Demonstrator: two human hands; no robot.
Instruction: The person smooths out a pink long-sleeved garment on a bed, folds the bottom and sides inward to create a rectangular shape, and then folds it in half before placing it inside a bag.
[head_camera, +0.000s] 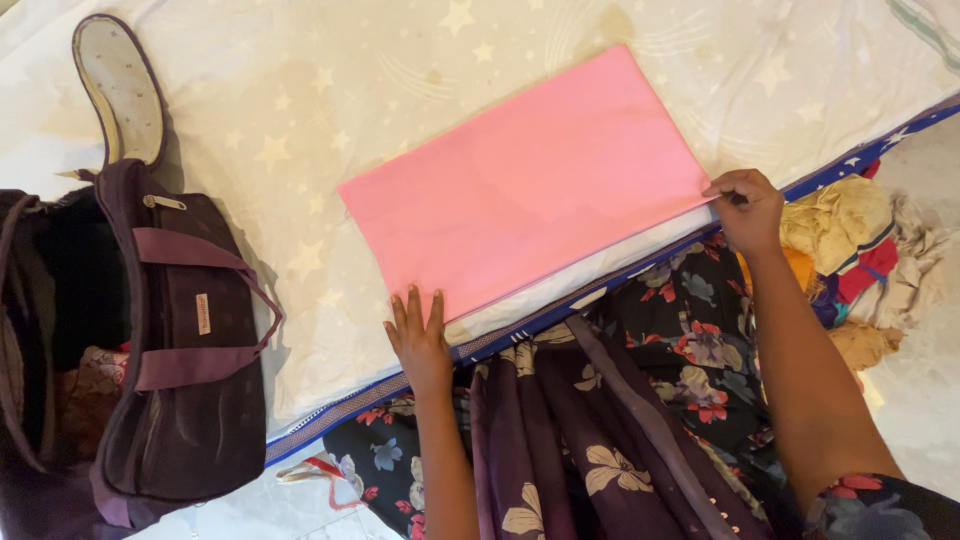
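A folded pink cloth (525, 180) lies flat on a bed (330, 110) with a pale cover full of little stars. The cloth is a tidy, slanted rectangle near the bed's edge.

The left hand (418, 335) lies flat at the near corner of the pink cloth. Its grip is let go, with the fingers spread and the tips pressing on the cloth's edge. The right hand (747, 208) is at the other near corner. Its grip is pinched shut on the cloth's corner.

Just below both hands runs the blue edge (520, 325) of the bed. Below that is the person's dark dress with red and blue flowers (700, 330), and a purple cloth with pale flowers (580, 430) hangs down between the two arms.

Far out to the side of the left hand sits a dark purple bag (185, 350). It is open, and its straps hang down its side. Some patterned cloth shows inside it. Its lid flap (122, 88) stands up above it. The bag is well apart from the pink cloth, with bare bed cover between them.

Just beside the right hand, past the bed's edge, is a messy pile of clothes (865, 260) in yellow, red and cream. It lies on a pale floor (925, 380). Nothing sits on top of the pink cloth but the two hands.
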